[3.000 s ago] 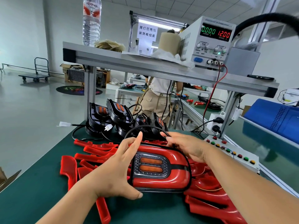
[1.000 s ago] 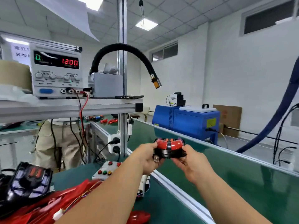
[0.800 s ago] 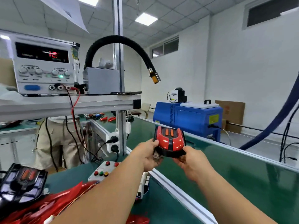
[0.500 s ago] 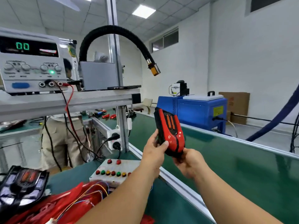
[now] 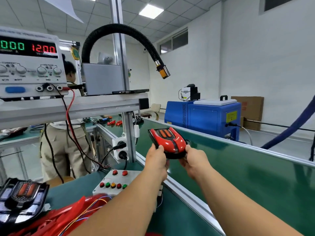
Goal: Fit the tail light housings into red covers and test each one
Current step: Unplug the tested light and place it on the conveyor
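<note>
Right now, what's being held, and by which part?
Both hands hold one assembled tail light, red cover on black housing, by its near edge: the left hand grips the near-left corner, the right hand the near-right corner.

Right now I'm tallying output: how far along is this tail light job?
Done: one housing sits in its red cover, forming the assembled tail light. In hand: the left hand and right hand grip its near end above the green belt. Left: a black housing and loose red covers wait at lower left. The power supply reads 12.00 volts, zero current; whether this unit was tested does not show.
</note>
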